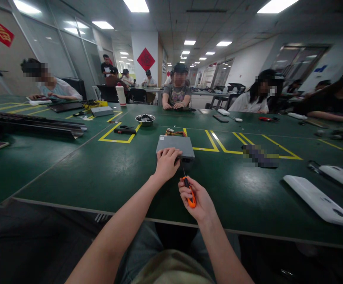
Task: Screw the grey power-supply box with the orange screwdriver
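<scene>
A grey metal computer power supply point(174, 143) sits on the green table in front of me, its bundle of coloured cables point(176, 133) at the far side. My left hand point(168, 161) grips the near edge of the power supply, fingers across its top and thumb by the front face. A screwdriver point(191, 199) with an orange and black handle is closed in my right hand point(199, 199). Its thin shaft points up toward the front face, below the dark socket point(186, 160). Whether the tip touches a screw is too small to tell.
Beyond the power supply stands a metal bowl point(145, 123) of small dark parts. Dark tools point(125, 131) lie left of it. A blurred dark object point(260, 156) and a white device point(319, 200) lie to the right. Several people sit around the table.
</scene>
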The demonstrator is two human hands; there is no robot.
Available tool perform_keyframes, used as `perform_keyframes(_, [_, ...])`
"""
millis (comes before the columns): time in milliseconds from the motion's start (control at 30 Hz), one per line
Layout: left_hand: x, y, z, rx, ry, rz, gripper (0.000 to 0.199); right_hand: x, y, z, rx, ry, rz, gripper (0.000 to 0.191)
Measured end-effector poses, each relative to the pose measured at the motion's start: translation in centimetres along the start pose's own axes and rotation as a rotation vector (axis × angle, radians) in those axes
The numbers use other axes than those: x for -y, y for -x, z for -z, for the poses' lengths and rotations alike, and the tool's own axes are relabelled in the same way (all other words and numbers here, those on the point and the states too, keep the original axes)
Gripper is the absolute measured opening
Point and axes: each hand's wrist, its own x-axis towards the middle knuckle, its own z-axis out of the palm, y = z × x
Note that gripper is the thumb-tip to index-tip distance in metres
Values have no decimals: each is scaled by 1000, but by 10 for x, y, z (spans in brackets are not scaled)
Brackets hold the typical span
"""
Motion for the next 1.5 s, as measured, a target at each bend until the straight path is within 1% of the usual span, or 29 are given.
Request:
perform_keyframes(133, [-1, 0, 1, -4, -3, -6, 28, -1, 0, 0, -1, -34, -16, 14])
perform_keyframes(267, [-1, 0, 1, -15, 2, -8, 28, -3, 1, 0, 30, -49, -46, 19])
perform_keyframes(433, [0, 0, 0, -20, -2, -12, 26, -3, 4, -5, 45, -42, -24, 26])
perform_keyframes(633, [0, 0, 1, -12, -6, -12, 27, 0, 3, -5, 15, -93, -17, 16])
perform_keyframes(800, [-1, 0, 1, 3, -6, -7, 27, 0, 1, 2, 34, -125, -13, 16])
perform_keyframes(900, [0, 0, 0, -3, 1, -9, 28, 1, 0, 5, 64, -143, -16, 18])
perform_keyframes(1033, [0, 1, -1, -10, 9, -10, 28, 1, -1, 8, 135, -187, -35, 20])
perform_keyframes(1200, [0, 0, -1, -6, 7, -13, 27, -2, -3, 10, 229, -242, -48, 12])
perform_keyframes(1333, [0, 0, -2, -14, 3, -24, 26, -8, -5, 10, 268, -298, -34, 10])
perform_keyframes(1433, [1, 0, -2, -24, 4, -28, 26, -13, -5, 6, 259, -352, -10, 13])
perform_keyframes(1500, [1, 0, -2, -27, 4, -26, 27, -16, -4, 1, 201, -351, 13, 16])
